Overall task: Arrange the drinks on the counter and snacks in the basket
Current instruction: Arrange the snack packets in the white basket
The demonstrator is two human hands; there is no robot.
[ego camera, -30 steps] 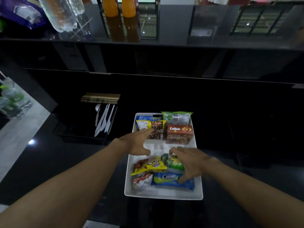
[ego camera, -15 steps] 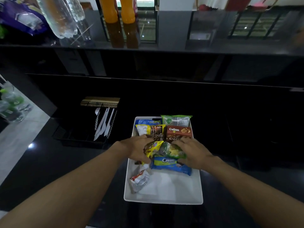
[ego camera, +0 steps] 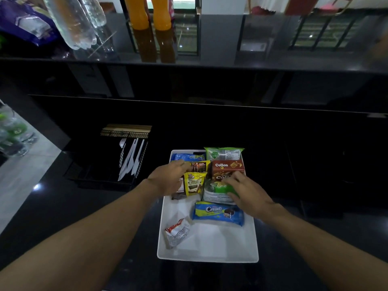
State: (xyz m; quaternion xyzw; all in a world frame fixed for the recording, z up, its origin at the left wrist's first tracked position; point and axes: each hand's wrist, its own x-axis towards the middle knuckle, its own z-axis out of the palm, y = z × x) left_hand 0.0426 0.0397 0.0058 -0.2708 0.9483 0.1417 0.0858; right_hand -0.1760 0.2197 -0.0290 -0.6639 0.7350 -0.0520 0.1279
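Right hand (ego camera: 245, 192) curls its fingers around the green packet (ego camera: 220, 188) and stands it against the Collon box (ego camera: 227, 166), probably to pack the far rows tight. Left hand (ego camera: 168, 179) props the yellow packet (ego camera: 194, 183); can't tell its grip. All snacks sit in the white basket (ego camera: 206, 259), near half mostly free.

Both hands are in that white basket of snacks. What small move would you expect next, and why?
Probably the right hand tucks the green packet it grips upright against the Collon box. The far snacks in the white basket stand packed together, and this packet lies right beside the box.
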